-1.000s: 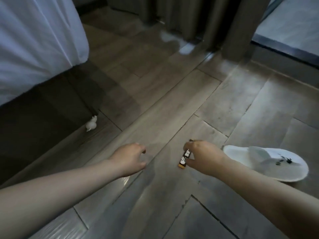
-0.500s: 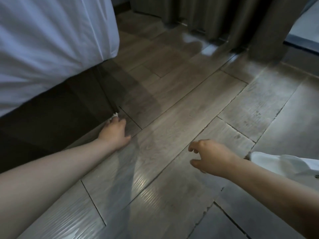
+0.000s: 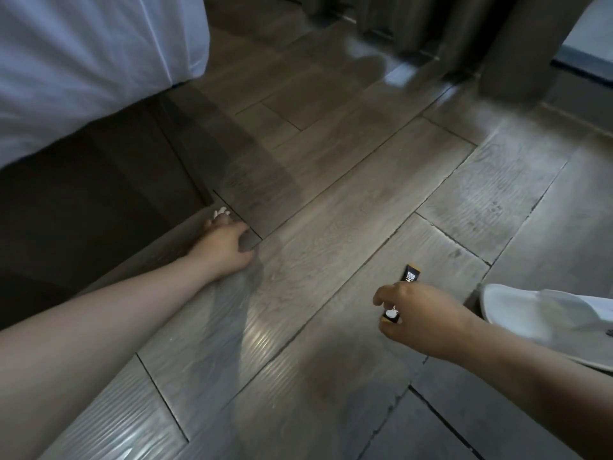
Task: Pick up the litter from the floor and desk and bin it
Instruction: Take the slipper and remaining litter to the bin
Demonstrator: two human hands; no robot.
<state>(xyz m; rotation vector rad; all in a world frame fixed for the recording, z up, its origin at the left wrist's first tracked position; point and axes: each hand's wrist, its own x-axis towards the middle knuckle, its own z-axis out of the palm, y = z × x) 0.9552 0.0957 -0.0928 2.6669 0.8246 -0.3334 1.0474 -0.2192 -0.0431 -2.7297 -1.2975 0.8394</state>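
Head view: at ten o'clock, against the dark bed base, the left hand pinches a small crumpled white paper scrap on the grey wood-plank floor. At four o'clock the right hand grips a slim black-and-orange sachet, near a white slipper.

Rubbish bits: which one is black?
The sachet pinched in the right hand, black with an orange tip. The other bit, a crumpled scrap at the left hand's fingertips beside the bed, is white.
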